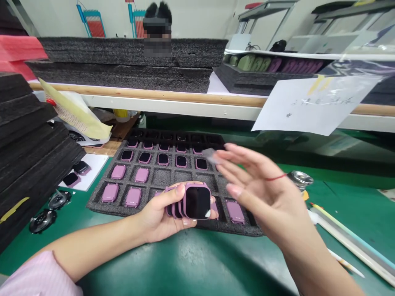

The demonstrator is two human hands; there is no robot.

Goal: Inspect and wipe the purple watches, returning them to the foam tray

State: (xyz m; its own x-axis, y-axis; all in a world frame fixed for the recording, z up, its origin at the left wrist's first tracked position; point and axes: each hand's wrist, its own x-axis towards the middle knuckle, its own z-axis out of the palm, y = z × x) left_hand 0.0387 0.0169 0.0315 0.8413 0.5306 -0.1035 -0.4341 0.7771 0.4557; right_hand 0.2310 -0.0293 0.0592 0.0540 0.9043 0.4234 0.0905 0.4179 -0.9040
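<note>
- Stack of pink smartwatch bodies (197,201): several stand face to back, fanned slightly, and rest in the left grip (160,220), with the front dark screen turned toward the right grip.
- Left grip: clamped on the stack, fingers curled under and thumb at the side, so the hold sits on the pink edges and leaves most of the front screen uncovered.
- Right grip (259,193): raised just beyond the stack, fingers spread apart, not touching it. A translucent sliver (210,155) shows at the index fingertip, too blurred to identify. A red thread (276,177) circles the wrist.
- Foam tray (160,177): directly beneath and beyond both grips, dark grey with square cells. Pink watch bodies (133,197) lie back up in the nearer cells; others (144,158) lie screen up farther along.
- Left of the left grip: stacked black foam sheets (27,144) and a white paper (92,168) bearing two more watches.
- Right of the right grip: a polished metal cup (299,179) and long pale strips (348,242) lie on the green surface (216,267).
</note>
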